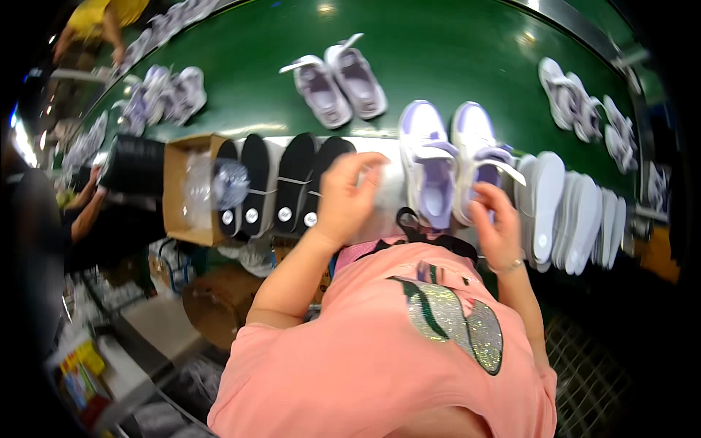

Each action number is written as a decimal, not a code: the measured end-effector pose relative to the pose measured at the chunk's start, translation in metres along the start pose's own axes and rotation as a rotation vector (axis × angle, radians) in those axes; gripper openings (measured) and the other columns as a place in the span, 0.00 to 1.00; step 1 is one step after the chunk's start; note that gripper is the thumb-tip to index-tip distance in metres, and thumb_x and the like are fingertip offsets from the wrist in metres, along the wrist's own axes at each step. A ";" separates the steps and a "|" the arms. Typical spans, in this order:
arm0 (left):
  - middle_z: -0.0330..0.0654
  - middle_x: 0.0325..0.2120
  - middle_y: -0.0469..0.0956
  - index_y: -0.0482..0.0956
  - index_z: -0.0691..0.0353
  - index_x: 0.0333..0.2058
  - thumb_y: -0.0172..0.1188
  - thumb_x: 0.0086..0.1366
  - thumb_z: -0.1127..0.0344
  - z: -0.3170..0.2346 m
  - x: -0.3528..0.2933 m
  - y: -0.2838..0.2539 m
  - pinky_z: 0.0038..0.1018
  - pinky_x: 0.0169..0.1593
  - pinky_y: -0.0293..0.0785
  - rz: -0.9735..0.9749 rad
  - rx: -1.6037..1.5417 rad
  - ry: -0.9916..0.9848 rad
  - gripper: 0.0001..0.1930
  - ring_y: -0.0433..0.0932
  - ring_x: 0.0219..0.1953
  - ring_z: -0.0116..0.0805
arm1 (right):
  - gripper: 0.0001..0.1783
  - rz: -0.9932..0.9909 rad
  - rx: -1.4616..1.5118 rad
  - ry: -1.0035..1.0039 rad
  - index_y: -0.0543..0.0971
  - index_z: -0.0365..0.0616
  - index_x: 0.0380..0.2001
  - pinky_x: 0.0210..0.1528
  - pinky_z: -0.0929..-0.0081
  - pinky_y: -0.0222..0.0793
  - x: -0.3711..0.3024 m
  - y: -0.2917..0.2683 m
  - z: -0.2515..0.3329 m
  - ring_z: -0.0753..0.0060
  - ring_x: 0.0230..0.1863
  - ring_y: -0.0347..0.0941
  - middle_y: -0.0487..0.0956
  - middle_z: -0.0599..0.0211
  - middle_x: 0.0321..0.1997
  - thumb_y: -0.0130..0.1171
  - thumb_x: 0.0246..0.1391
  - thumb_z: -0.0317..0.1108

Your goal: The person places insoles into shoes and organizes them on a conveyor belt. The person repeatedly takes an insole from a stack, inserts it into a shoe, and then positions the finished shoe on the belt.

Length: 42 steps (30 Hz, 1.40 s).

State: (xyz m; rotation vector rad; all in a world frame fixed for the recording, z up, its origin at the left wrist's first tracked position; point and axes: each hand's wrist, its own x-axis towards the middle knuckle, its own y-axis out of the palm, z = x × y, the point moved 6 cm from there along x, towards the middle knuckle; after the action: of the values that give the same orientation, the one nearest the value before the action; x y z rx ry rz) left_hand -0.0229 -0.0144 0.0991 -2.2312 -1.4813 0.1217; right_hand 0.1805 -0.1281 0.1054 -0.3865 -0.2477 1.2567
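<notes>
Lavender-and-white sneakers (429,164) sit side by side at the near edge of a glossy green tabletop (453,62), just right of centre, toes pointing away from the wearer. Ceiling lights reflect in the green surface, and a metal rail (577,29) borders its far right side.

The left hand (354,196), blurred, hovers left of the pair with bent fingers; whether it grasps anything cannot be told. The right hand (498,228), also bent at the fingers, is at the heel end of the right-hand sneaker and hides part of it; whether it grips the shoe is unclear.

Black insoles (294,179) line the near edge on the left, partly covered by the left hand. Beyond them stands an open cardboard box (174,193) with clear plastic (197,182) inside. White insoles (546,201) are lined up to the right of the sneakers. Farther off, another sneaker pair (321,91) rests near the middle, with more shoes at far left and far right.

At far left, a person in yellow (91,22) stands across the table; nearer, another person's hands touch a black box (135,164). Cartons and plastic clutter the near-left area.
</notes>
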 end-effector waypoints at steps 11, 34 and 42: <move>0.50 0.43 0.69 0.68 0.64 0.46 0.56 0.53 0.55 0.025 -0.068 -0.218 0.36 0.49 0.61 -1.005 1.466 -0.228 0.24 0.67 0.45 0.49 | 0.11 -0.176 -0.343 0.004 0.70 0.37 0.34 0.36 0.72 0.63 0.002 -0.050 -0.057 0.62 0.31 0.67 0.70 0.59 0.28 0.53 0.44 0.28; 0.55 0.31 0.74 0.66 0.68 0.43 0.52 0.54 0.61 0.013 0.090 0.209 0.33 0.38 0.69 0.409 -0.050 -0.201 0.20 0.74 0.34 0.49 | 0.16 -0.456 -0.415 -0.195 0.72 0.51 0.39 0.26 0.71 0.66 0.049 -0.041 -0.080 0.64 0.28 0.68 0.67 0.66 0.29 0.56 0.42 0.34; 0.46 0.30 0.73 0.69 0.66 0.41 0.51 0.56 0.62 0.030 0.092 0.210 0.23 0.36 0.67 0.424 0.026 -0.229 0.17 0.71 0.31 0.28 | 0.10 -0.301 -0.746 -0.325 0.74 0.47 0.28 0.26 0.70 0.65 0.055 -0.025 -0.079 0.65 0.29 0.67 0.69 0.67 0.26 0.52 0.35 0.30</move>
State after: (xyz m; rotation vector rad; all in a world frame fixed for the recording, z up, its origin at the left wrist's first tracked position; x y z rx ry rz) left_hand 0.1847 0.0105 0.0002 -2.5452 -1.0767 0.5411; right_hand 0.2494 -0.0936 0.0422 -0.7481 -1.0292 0.8884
